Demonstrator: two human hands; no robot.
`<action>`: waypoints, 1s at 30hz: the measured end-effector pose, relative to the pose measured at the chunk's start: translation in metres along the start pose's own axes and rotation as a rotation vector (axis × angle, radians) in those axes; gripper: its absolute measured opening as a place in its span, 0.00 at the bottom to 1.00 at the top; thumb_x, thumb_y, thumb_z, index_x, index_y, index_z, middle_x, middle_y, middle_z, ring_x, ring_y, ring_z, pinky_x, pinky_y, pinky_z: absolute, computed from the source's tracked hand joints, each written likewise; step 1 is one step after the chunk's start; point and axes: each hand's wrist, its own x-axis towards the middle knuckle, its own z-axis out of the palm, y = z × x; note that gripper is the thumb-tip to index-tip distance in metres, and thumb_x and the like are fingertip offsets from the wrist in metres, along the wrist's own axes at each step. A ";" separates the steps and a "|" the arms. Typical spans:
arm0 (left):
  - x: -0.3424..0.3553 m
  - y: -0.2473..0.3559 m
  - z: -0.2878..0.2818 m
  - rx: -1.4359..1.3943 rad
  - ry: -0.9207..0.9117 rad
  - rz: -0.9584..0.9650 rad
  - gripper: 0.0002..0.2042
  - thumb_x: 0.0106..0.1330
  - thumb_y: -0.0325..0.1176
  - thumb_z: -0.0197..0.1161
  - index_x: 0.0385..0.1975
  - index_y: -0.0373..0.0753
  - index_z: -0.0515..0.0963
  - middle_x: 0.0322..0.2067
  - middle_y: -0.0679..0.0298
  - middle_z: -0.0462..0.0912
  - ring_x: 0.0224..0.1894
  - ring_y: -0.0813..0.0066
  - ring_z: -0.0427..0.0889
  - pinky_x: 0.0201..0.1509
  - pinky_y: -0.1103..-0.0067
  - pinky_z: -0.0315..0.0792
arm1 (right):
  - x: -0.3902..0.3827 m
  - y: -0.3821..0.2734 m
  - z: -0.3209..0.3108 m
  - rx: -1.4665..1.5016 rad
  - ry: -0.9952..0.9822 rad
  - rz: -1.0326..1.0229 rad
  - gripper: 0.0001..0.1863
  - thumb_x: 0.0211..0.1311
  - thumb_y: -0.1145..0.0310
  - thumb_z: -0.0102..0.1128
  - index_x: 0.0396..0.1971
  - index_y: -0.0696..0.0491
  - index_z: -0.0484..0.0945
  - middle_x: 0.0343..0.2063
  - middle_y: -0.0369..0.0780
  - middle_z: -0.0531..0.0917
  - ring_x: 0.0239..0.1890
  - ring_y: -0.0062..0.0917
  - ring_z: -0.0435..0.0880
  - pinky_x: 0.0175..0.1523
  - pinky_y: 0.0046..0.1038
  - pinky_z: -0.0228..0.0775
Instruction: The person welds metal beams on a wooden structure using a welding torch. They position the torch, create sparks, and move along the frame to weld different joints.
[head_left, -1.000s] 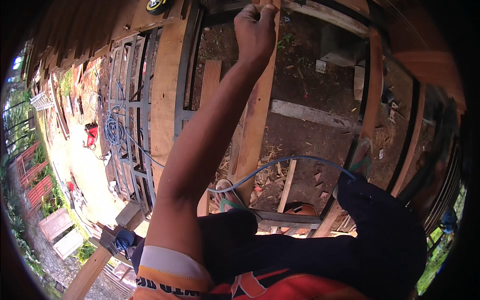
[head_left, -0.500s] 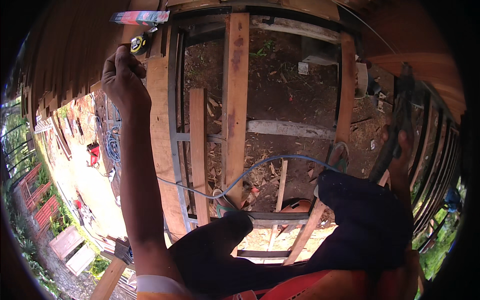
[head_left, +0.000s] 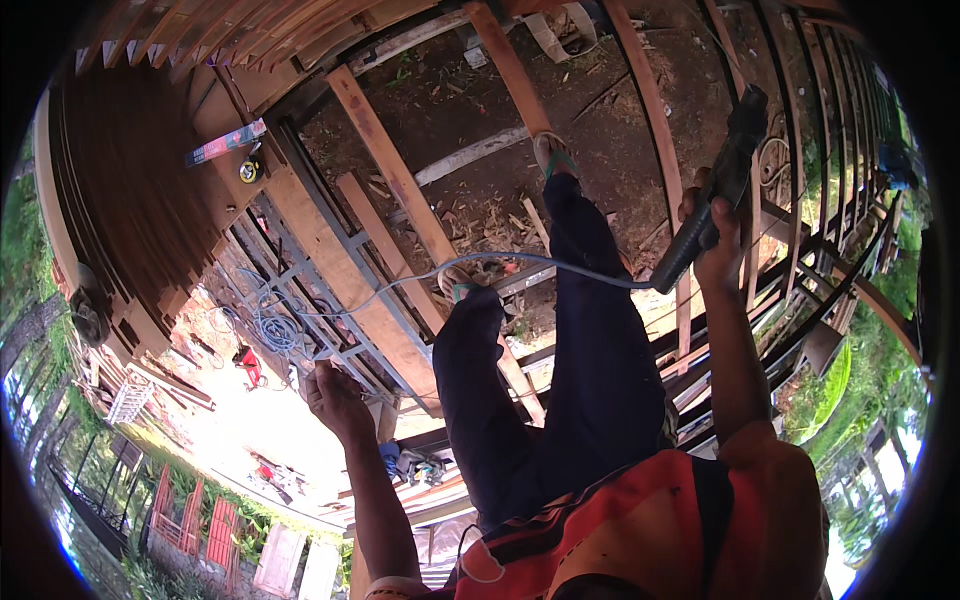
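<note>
Chiefly, a black, cylindrical corded power tool (head_left: 730, 172) is at 2 o'clock, the right hand (head_left: 722, 248) wrapped round its body. A blue-grey flexible cable (head_left: 500, 255) trails from its lower end toward 9 o'clock. At 8 o'clock the left hand (head_left: 338, 405) is curled; whether it holds anything cannot be told. A yellow-and-black tape measure (head_left: 250, 170) rests at 10 o'clock.

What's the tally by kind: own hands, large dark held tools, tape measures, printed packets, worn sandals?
Hands: 2 (left hand, right hand)
Dark tool, in right hand: 1
Tape measure: 1
Packet: 1
Sandals: 2
Total: 7
</note>
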 end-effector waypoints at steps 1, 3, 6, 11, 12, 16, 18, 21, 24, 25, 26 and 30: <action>-0.011 0.007 0.001 0.070 0.002 -0.004 0.11 0.81 0.40 0.61 0.36 0.43 0.76 0.24 0.72 0.74 0.21 0.87 0.68 0.23 0.83 0.59 | -0.021 -0.007 -0.005 0.065 0.054 -0.034 0.35 0.64 0.50 0.65 0.65 0.53 0.68 0.48 0.39 0.77 0.40 0.25 0.78 0.41 0.28 0.70; -0.026 0.016 -0.006 0.127 0.020 0.009 0.14 0.79 0.37 0.61 0.28 0.45 0.70 0.19 0.76 0.63 0.20 0.88 0.59 0.24 0.81 0.53 | -0.069 -0.017 -0.003 0.181 0.158 -0.005 0.36 0.63 0.52 0.65 0.67 0.52 0.67 0.48 0.39 0.77 0.40 0.25 0.79 0.42 0.28 0.71; -0.045 0.022 -0.047 0.241 -0.076 0.040 0.13 0.79 0.37 0.62 0.29 0.43 0.73 0.19 0.75 0.66 0.21 0.88 0.63 0.25 0.82 0.58 | -0.129 -0.020 -0.017 0.194 0.189 0.012 0.37 0.64 0.48 0.64 0.64 0.59 0.70 0.49 0.40 0.78 0.42 0.27 0.79 0.45 0.31 0.72; -0.066 0.050 -0.086 0.390 -0.073 0.134 0.13 0.77 0.39 0.63 0.30 0.41 0.75 0.20 0.73 0.67 0.23 0.84 0.66 0.27 0.80 0.61 | -0.179 -0.033 -0.022 0.275 0.221 0.035 0.36 0.62 0.56 0.66 0.66 0.56 0.66 0.45 0.39 0.77 0.39 0.24 0.81 0.42 0.28 0.75; -0.065 0.051 -0.093 0.433 -0.064 0.166 0.13 0.77 0.40 0.62 0.30 0.41 0.74 0.20 0.73 0.67 0.22 0.84 0.66 0.27 0.80 0.61 | -0.185 -0.035 -0.029 0.288 0.220 0.046 0.36 0.62 0.57 0.66 0.66 0.56 0.66 0.45 0.39 0.77 0.39 0.24 0.81 0.42 0.28 0.75; -0.078 0.072 -0.071 0.512 -0.098 0.230 0.14 0.78 0.43 0.61 0.31 0.41 0.74 0.20 0.73 0.67 0.21 0.83 0.66 0.27 0.80 0.62 | -0.201 -0.047 -0.048 0.281 0.322 0.013 0.38 0.63 0.50 0.67 0.66 0.57 0.67 0.43 0.39 0.77 0.35 0.23 0.79 0.35 0.28 0.73; -0.096 0.083 -0.047 0.583 -0.096 0.233 0.16 0.77 0.42 0.61 0.28 0.39 0.73 0.19 0.71 0.68 0.20 0.81 0.66 0.27 0.77 0.62 | -0.208 -0.047 -0.063 0.305 0.349 0.016 0.38 0.63 0.51 0.67 0.66 0.57 0.66 0.44 0.38 0.77 0.36 0.23 0.79 0.36 0.28 0.73; -0.118 0.091 -0.019 0.610 -0.153 0.267 0.15 0.77 0.36 0.63 0.25 0.41 0.72 0.18 0.73 0.68 0.19 0.84 0.64 0.25 0.80 0.59 | -0.218 -0.035 -0.090 0.319 0.350 0.005 0.40 0.63 0.52 0.69 0.68 0.56 0.63 0.46 0.38 0.78 0.37 0.24 0.80 0.40 0.27 0.73; -0.154 0.107 0.012 0.640 -0.325 0.270 0.15 0.76 0.37 0.62 0.26 0.37 0.73 0.18 0.68 0.70 0.20 0.79 0.68 0.28 0.76 0.64 | -0.207 -0.027 -0.112 0.351 0.340 -0.023 0.38 0.65 0.58 0.71 0.69 0.54 0.63 0.45 0.36 0.77 0.39 0.20 0.79 0.42 0.25 0.73; -0.159 0.107 0.019 0.683 -0.371 0.231 0.14 0.77 0.37 0.62 0.28 0.37 0.75 0.19 0.68 0.71 0.21 0.79 0.71 0.28 0.77 0.68 | -0.207 -0.020 -0.117 0.313 0.367 -0.032 0.37 0.65 0.60 0.71 0.69 0.54 0.63 0.44 0.35 0.77 0.39 0.19 0.79 0.42 0.24 0.73; -0.166 0.109 0.023 0.722 -0.439 0.174 0.14 0.77 0.37 0.62 0.29 0.37 0.75 0.20 0.67 0.72 0.22 0.79 0.72 0.29 0.78 0.69 | -0.208 -0.014 -0.123 0.273 0.395 -0.040 0.36 0.65 0.62 0.72 0.68 0.53 0.63 0.44 0.34 0.76 0.40 0.18 0.79 0.43 0.23 0.73; -0.192 0.119 0.060 0.805 -0.660 0.068 0.11 0.77 0.35 0.61 0.33 0.35 0.77 0.24 0.66 0.76 0.24 0.79 0.76 0.30 0.78 0.72 | -0.205 0.007 -0.151 0.238 0.415 -0.011 0.39 0.59 0.79 0.64 0.70 0.55 0.59 0.47 0.38 0.74 0.43 0.21 0.80 0.47 0.26 0.79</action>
